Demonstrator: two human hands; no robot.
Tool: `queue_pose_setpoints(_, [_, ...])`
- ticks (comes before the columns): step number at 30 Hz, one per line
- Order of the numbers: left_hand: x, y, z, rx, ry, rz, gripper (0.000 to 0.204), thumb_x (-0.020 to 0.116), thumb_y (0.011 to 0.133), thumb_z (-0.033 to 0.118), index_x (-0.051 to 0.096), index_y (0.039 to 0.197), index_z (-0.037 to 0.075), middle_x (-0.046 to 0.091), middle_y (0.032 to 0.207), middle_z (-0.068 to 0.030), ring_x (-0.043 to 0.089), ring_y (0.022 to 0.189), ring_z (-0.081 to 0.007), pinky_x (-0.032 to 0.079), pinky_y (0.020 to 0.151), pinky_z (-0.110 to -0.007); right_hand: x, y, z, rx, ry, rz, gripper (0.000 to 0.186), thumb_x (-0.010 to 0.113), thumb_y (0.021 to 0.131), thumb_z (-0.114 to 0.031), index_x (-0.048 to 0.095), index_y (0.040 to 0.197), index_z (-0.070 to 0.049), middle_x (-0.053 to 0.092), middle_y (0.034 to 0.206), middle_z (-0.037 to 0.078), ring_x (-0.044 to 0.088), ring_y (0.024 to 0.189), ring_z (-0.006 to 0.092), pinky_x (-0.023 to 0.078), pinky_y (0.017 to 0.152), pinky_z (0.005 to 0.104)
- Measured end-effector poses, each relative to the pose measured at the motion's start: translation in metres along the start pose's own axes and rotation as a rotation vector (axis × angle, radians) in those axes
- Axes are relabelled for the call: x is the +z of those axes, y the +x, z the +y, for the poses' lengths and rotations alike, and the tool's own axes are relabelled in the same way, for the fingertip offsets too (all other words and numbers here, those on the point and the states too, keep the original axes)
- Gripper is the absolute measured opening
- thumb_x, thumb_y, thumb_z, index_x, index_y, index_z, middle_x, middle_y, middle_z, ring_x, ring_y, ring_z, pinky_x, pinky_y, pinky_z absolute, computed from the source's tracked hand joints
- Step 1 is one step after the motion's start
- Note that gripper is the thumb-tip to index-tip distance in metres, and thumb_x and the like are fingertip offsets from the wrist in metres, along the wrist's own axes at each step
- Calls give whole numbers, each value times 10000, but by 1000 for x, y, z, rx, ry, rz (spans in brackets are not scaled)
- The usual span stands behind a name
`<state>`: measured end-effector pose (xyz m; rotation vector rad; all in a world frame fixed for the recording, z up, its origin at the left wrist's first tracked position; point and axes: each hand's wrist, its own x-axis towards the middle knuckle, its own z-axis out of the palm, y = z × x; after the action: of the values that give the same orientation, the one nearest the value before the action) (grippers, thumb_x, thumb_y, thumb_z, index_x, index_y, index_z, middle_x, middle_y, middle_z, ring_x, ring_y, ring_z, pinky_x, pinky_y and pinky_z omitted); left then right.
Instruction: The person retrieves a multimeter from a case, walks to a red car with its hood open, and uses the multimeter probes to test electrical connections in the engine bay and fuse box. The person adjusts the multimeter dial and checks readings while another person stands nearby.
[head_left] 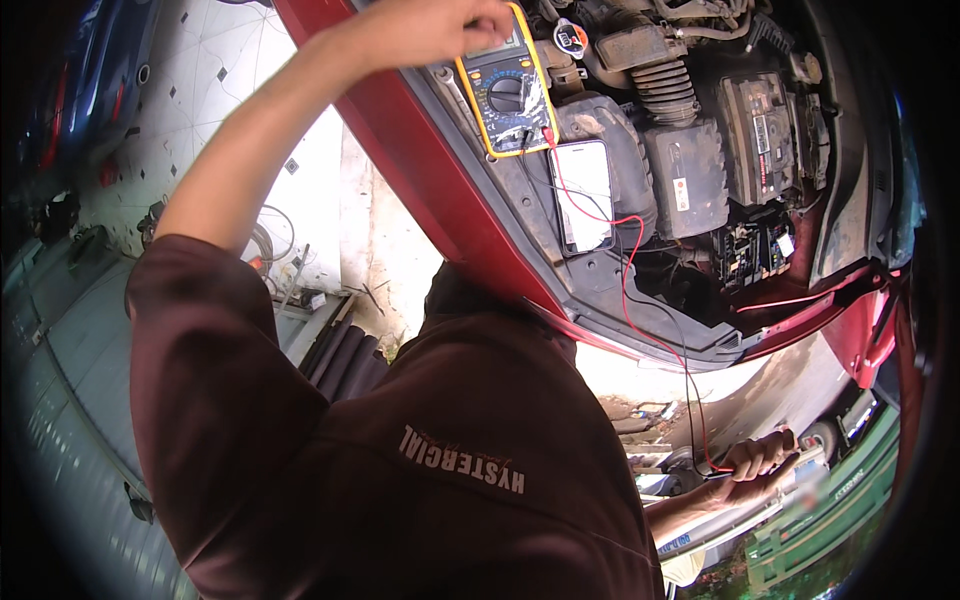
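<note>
A yellow-edged digital multimeter (505,90) lies along the front edge of the car's engine bay, its dial uncovered. My left hand (450,30) is over its top end, partly covering the display. The fingers look bent and slightly blurred, and the top edge of the picture cuts the hand off. A red test lead (627,275) and a black test lead (645,295) run from the meter out over the bumper. At lower right, my right hand (760,460) is closed around their far ends, hiding the probes. Beside the meter lies a smartphone (585,195) with a bright white screen.
A battery (757,140), a ribbed intake hose (665,95) and a fuse box (755,255) fill the engine bay. The red bodywork (400,170) runs between me and the engine. Dark tubes (345,360) lie by the tiled floor. A green truck body (830,510) stands beyond my right hand.
</note>
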<state>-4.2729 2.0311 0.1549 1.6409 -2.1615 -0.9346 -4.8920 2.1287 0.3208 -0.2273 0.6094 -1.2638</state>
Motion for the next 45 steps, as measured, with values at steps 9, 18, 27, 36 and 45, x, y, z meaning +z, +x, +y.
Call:
queue_pose_setpoints(9, [68, -16, -5, 253, 176, 80, 250, 725, 967, 206, 724, 1139, 25, 652, 1093, -70, 619, 1113, -266, 542, 1010, -402, 0, 4, 3, 9, -13, -16, 233, 462, 1166, -258, 468, 1048, -58, 325, 739, -25, 155, 467, 20, 133, 365, 226])
queue_pose_setpoints(18, [49, -1, -5, 498, 390, -58, 274, 720, 949, 136, 699, 1190, 7, 648, 1154, -63, 618, 1158, -252, 550, 1014, -388, -7, 9, 12, 135, -63, -94, 298, 413, 1181, -315, 463, 1077, -40, 325, 737, -12, 168, 479, 42, 154, 378, 242])
queue_pose_setpoints(27, [12, -59, -4, -31, 201, 509, 255, 710, 942, 95, 710, 1195, 68, 700, 1123, -93, 692, 1083, -271, 569, 942, -373, -27, 2, 24, 111, -195, 47, 539, 383, 1174, -358, 481, 1419, 112, 331, 810, 20, 243, 521, 78, 226, 410, 276])
queue_pose_setpoints(36, [165, -65, 252, 86, -1120, -157, 399, 621, 1090, 375, 651, 1220, -1, 751, 957, -160, 752, 870, -324, 582, 783, -431, 68, 59, 188, 160, -467, 258, 402, 607, 990, -155, 575, 1345, 30, 523, 944, 59, 466, 733, 141, 418, 646, 286])
queue_pose_setpoints(45, [171, -65, 276, -45, -811, 133, 299, 583, 1110, 283, 652, 1002, 12, 638, 675, -200, 673, 614, -401, 476, 543, -470, 45, 2, 194, 65, -352, 206, 410, 561, 1109, -165, 464, 1458, 25, 696, 1294, 239, 701, 1147, 314, 588, 966, 421])
